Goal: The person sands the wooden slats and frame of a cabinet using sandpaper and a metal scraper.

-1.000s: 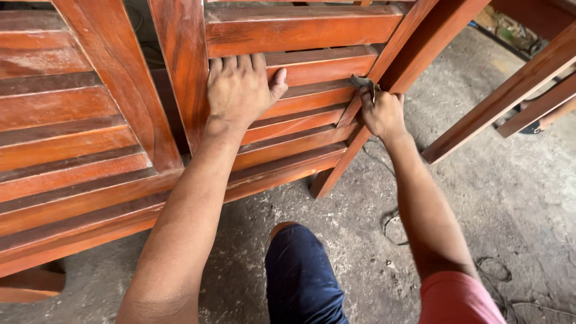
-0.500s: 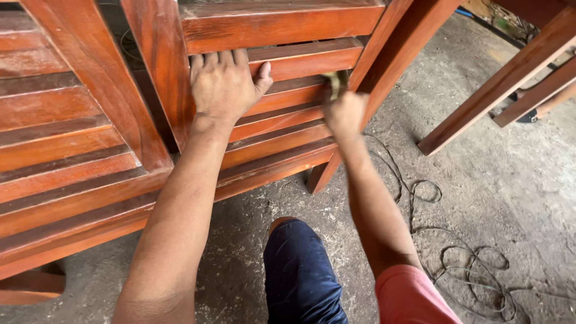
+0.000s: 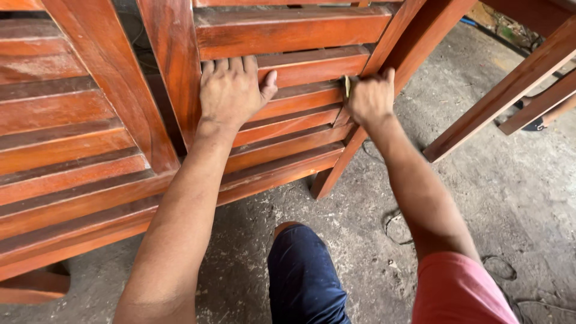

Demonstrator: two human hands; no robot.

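two hands work a reddish slatted wooden panel (image 3: 288, 129): the left hand (image 3: 231, 90) lies flat and open, bracing the slats. just beside it, the right hand (image 3: 369, 97) is closed around a small scrap, likely sandpaper (image 3: 347, 86), at the slat ends; short strokes along the grain would probably serve best.

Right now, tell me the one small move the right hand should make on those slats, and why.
Probably a short stroke leftward along the slat. The right hand is closed on a small folded piece, perhaps sandpaper, pressed at the slat's right end beside the upright post, so only leftward is open. The left hand lies flat on the slats, steadying the frame.
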